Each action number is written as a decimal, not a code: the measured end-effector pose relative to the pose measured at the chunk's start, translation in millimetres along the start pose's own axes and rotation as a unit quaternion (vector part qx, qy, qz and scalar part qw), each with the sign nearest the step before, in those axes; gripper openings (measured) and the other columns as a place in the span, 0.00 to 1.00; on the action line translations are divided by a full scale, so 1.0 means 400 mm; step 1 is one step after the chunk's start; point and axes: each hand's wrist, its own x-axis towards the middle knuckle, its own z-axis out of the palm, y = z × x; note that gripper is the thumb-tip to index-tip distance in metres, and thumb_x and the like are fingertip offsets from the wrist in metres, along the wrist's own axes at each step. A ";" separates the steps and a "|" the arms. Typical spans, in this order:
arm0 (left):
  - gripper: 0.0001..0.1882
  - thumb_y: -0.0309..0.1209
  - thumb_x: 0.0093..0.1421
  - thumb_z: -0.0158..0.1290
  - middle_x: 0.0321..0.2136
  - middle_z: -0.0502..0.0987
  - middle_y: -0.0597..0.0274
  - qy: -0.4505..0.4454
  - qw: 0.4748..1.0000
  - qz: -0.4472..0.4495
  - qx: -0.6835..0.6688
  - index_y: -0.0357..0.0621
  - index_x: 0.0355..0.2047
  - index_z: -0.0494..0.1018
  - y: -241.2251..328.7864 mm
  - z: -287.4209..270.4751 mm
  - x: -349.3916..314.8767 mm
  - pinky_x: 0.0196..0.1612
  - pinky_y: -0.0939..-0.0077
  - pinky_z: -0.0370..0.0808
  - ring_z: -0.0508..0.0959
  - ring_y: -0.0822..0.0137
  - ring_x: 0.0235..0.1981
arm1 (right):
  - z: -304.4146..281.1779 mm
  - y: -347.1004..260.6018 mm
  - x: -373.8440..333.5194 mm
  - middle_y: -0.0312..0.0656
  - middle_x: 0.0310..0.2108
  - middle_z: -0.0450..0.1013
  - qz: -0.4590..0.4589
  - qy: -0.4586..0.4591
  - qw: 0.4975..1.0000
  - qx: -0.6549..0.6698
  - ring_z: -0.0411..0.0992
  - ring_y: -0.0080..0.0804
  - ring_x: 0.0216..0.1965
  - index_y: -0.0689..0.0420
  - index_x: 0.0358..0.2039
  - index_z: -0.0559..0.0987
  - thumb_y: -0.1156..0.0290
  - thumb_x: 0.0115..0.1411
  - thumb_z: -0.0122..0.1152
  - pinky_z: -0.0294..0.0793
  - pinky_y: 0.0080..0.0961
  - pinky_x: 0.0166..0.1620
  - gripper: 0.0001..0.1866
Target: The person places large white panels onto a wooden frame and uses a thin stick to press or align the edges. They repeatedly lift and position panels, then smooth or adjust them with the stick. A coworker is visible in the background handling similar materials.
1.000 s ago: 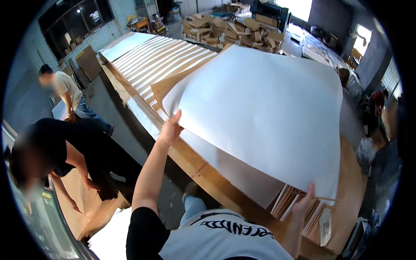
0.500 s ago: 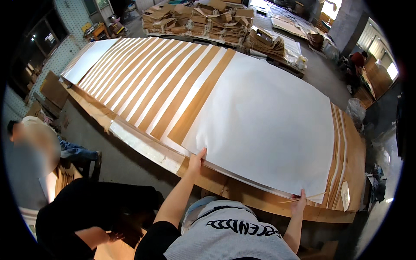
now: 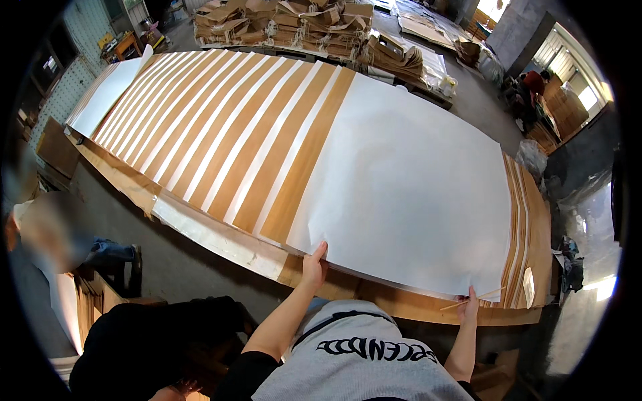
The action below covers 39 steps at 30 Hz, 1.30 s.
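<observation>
A large white sheet (image 3: pixel 408 180) lies over the right part of a long table. My left hand (image 3: pixel 315 266) pinches its near edge, close to the left corner, where the sheet puckers. At the near right corner my right hand (image 3: pixel 470 306) closes on the same edge, with a thin wooden stick (image 3: pixel 449 307) also held in it. Left of the sheet, brown wood-coloured sheets (image 3: pixel 294 190) and white ones overlap in a staggered row of stripes. Both sets of fingertips are partly hidden by the sheet.
Layered brown and white sheets (image 3: pixel 531 234) lie at the table's right end. Bundled brown sheets (image 3: pixel 287 27) are piled beyond the far side. One person in dark clothing (image 3: pixel 160 347) is close on my left, with another person (image 3: pixel 60 234) behind. Plastic wrap (image 3: pixel 533 157) hangs near the right end.
My view has shifted slightly. Both hands keep hold of the white sheet's near edge. At the table's far left end, a white sheet's corner has lifted.
</observation>
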 end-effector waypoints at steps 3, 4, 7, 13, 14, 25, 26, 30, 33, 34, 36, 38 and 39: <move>0.13 0.28 0.55 0.50 0.37 0.72 0.63 0.020 0.999 0.005 0.024 0.37 0.40 0.68 0.009 -0.001 -0.002 0.39 0.78 0.69 0.72 0.69 0.38 | 0.014 -0.004 0.006 0.34 0.37 0.67 0.001 -0.005 1.000 -0.006 0.64 0.24 0.39 0.56 0.43 0.68 0.63 0.55 0.55 0.63 0.21 0.45 0.17; 0.11 0.30 0.56 0.49 0.30 0.72 0.63 0.063 0.994 -0.025 0.091 0.38 0.37 0.66 0.023 -0.017 -0.008 0.26 0.82 0.71 0.74 0.71 0.28 | 0.011 -0.006 0.011 0.35 0.38 0.67 0.002 -0.012 1.000 -0.013 0.63 0.24 0.40 0.56 0.43 0.68 0.63 0.55 0.55 0.62 0.21 0.46 0.18; 0.12 0.34 0.57 0.48 0.22 0.71 0.60 0.061 0.990 0.042 0.118 0.37 0.31 0.64 0.083 -0.037 -0.022 0.20 0.77 0.70 0.72 0.69 0.19 | 0.025 -0.018 0.012 0.35 0.39 0.66 0.015 0.001 0.999 -0.038 0.63 0.24 0.41 0.56 0.44 0.67 0.62 0.55 0.55 0.62 0.22 0.47 0.18; 0.13 0.36 0.58 0.46 0.11 0.65 0.64 0.163 0.917 0.119 0.343 0.40 0.23 0.60 0.201 -0.058 -0.016 0.10 0.82 0.62 0.65 0.74 0.09 | -0.006 -0.009 -0.002 0.34 0.36 0.66 -0.001 0.020 0.999 -0.044 0.63 0.23 0.38 0.56 0.41 0.69 0.62 0.56 0.54 0.63 0.20 0.45 0.16; 0.13 0.36 0.58 0.46 0.11 0.66 0.64 0.178 0.906 0.117 0.365 0.41 0.23 0.60 0.206 -0.064 -0.012 0.10 0.83 0.62 0.65 0.74 0.09 | 0.010 -0.012 -0.009 0.34 0.35 0.67 -0.010 0.014 0.999 -0.043 0.63 0.22 0.37 0.57 0.40 0.70 0.62 0.55 0.55 0.63 0.20 0.43 0.15; 0.12 0.34 0.59 0.45 0.14 0.68 0.60 0.204 0.952 0.103 0.204 0.39 0.24 0.61 0.180 -0.108 0.006 0.14 0.77 0.72 0.69 0.70 0.12 | -0.041 -0.001 0.026 0.34 0.36 0.68 0.007 -0.033 0.999 -0.024 0.64 0.23 0.38 0.57 0.41 0.69 0.62 0.56 0.53 0.62 0.21 0.45 0.16; 0.12 0.34 0.59 0.45 0.14 0.68 0.59 0.206 0.952 0.103 0.203 0.39 0.24 0.61 0.178 -0.109 0.007 0.14 0.76 0.72 0.69 0.69 0.12 | -0.033 0.000 0.022 0.34 0.36 0.68 0.007 -0.025 0.999 -0.022 0.64 0.23 0.38 0.57 0.40 0.69 0.62 0.56 0.53 0.62 0.21 0.45 0.15; 0.12 0.35 0.59 0.45 0.15 0.68 0.58 0.195 0.949 0.106 0.225 0.38 0.25 0.62 0.183 -0.118 0.009 0.15 0.75 0.73 0.70 0.69 0.13 | -0.012 -0.006 0.013 0.34 0.36 0.68 0.015 -0.028 0.999 -0.024 0.64 0.23 0.38 0.57 0.40 0.70 0.62 0.56 0.53 0.62 0.20 0.44 0.15; 0.12 0.35 0.58 0.46 0.17 0.69 0.58 0.198 0.947 0.088 0.238 0.37 0.26 0.62 0.194 -0.119 -0.001 0.21 0.76 0.72 0.70 0.69 0.17 | 0.011 -0.006 -0.006 0.34 0.35 0.69 0.015 -0.017 1.000 -0.019 0.64 0.23 0.37 0.57 0.39 0.70 0.62 0.56 0.53 0.62 0.20 0.43 0.14; 0.12 0.35 0.57 0.47 0.18 0.69 0.59 0.228 0.905 0.125 0.337 0.37 0.26 0.62 0.198 -0.120 -0.002 0.23 0.76 0.71 0.70 0.69 0.19 | 0.006 -0.004 -0.005 0.34 0.35 0.69 0.015 -0.020 1.000 -0.017 0.64 0.23 0.37 0.57 0.40 0.70 0.62 0.56 0.54 0.62 0.20 0.44 0.14; 0.13 0.34 0.56 0.49 0.19 0.68 0.60 0.274 0.784 0.199 0.521 0.36 0.26 0.62 0.205 -0.116 0.001 0.27 0.76 0.68 0.68 0.70 0.21 | -0.009 0.003 0.005 0.34 0.36 0.69 0.012 -0.025 1.000 -0.008 0.64 0.24 0.37 0.56 0.40 0.70 0.62 0.56 0.54 0.62 0.21 0.44 0.14; 0.12 0.31 0.51 0.52 0.22 0.65 0.58 0.297 0.684 0.331 0.578 0.36 0.29 0.63 0.262 -0.016 -0.009 0.29 0.71 0.64 0.66 0.63 0.24 | -0.021 0.003 0.003 0.34 0.37 0.68 0.017 -0.015 1.000 -0.008 0.64 0.24 0.38 0.56 0.41 0.70 0.62 0.56 0.54 0.62 0.21 0.44 0.15; 0.11 0.30 0.51 0.52 0.24 0.65 0.58 0.286 0.627 0.405 0.600 0.37 0.30 0.64 0.293 0.003 0.005 0.30 0.71 0.64 0.66 0.62 0.25 | -0.025 0.004 -0.005 0.34 0.37 0.68 0.017 -0.009 1.000 -0.006 0.64 0.24 0.38 0.56 0.41 0.70 0.62 0.56 0.54 0.62 0.21 0.43 0.15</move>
